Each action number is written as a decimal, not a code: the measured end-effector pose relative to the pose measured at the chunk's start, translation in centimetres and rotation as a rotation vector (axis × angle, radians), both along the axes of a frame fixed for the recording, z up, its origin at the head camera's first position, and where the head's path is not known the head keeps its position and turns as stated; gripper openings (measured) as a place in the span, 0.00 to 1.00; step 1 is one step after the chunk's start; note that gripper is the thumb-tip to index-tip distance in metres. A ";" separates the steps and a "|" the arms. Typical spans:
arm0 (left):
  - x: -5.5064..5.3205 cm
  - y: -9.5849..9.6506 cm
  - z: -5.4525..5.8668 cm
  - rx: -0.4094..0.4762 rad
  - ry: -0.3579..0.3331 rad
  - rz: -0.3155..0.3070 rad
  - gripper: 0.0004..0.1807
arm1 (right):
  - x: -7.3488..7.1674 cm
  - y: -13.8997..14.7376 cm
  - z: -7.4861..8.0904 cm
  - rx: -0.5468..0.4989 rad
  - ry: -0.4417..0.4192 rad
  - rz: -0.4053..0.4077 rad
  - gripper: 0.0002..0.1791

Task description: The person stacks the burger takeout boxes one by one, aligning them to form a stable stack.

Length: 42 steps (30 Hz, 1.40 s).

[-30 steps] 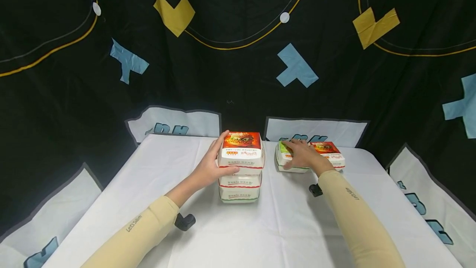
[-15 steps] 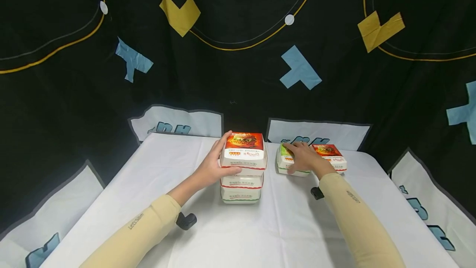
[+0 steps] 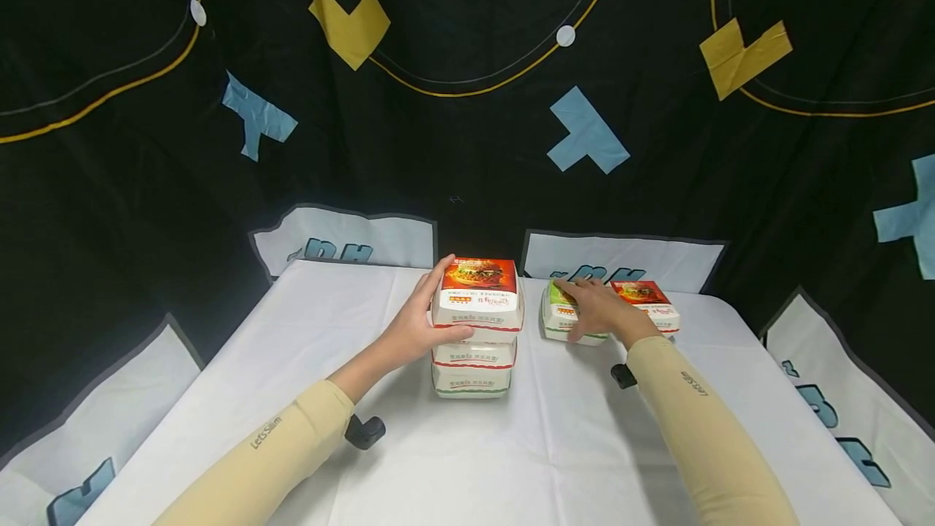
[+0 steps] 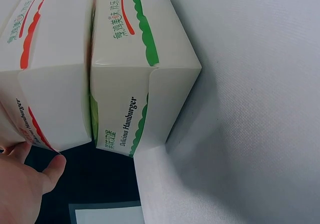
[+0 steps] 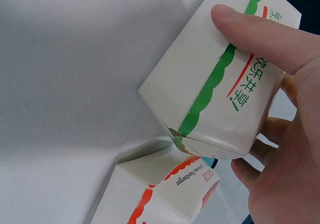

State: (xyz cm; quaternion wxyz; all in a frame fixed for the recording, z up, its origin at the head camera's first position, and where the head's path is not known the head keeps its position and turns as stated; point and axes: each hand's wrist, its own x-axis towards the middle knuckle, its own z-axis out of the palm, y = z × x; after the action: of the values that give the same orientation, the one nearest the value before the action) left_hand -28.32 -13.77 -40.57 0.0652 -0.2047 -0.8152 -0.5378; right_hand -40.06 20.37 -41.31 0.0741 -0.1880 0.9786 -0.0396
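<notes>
Three white hamburger boxes are stacked near the middle of the table (image 3: 409,461). The top box (image 3: 478,299) has a red lid with a burger picture; the middle box (image 3: 473,355) is red-trimmed, the bottom box (image 4: 130,28) green-trimmed. My left hand (image 3: 411,331) holds the top box at its left side, thumb across the front and fingers toward the back corner. To the right, my right hand (image 3: 602,308) grips a green-lidded hamburger box (image 5: 210,73). Its thumb presses the front face; the other fingers reach behind, partly hidden. I cannot tell whether this box is lifted.
A red-lidded hamburger box (image 3: 646,303) stands just right of the green-lidded one, partly behind my right hand. A black curtain (image 3: 453,161) rises behind the table. White lettered panels (image 3: 351,238) line the table's edges.
The right thumb has shifted slightly to the right along the front of the green-lidded hamburger box. The left hand and the stack stay in place; the head view has drifted a little.
</notes>
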 end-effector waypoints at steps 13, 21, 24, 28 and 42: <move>-0.1 0.1 -0.2 0.003 0.006 -0.005 0.58 | 0.5 0.2 0.1 -0.003 0.033 0.013 0.57; -0.1 0.1 -0.2 0.004 0.002 -0.003 0.58 | 0.4 0.4 0.3 -0.015 0.051 0.015 0.56; -0.1 0.1 -0.2 0.002 0.000 0.001 0.58 | 0.5 0.3 0.6 -0.025 0.059 0.021 0.56; -0.1 0.0 -0.2 0.004 -0.002 0.002 0.58 | 0.8 0.1 1.3 -0.037 0.059 0.024 0.55; 0.2 0.0 0.1 0.000 0.008 -0.006 0.58 | 1.8 -0.5 3.8 -0.049 0.065 0.018 0.54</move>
State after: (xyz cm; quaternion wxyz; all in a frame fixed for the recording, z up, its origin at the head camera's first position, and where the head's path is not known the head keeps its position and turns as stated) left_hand -28.13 -13.82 -40.51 0.0669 -0.2090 -0.8144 -0.5372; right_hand -38.23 19.84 -37.50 0.0379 -0.1999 0.9775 -0.0565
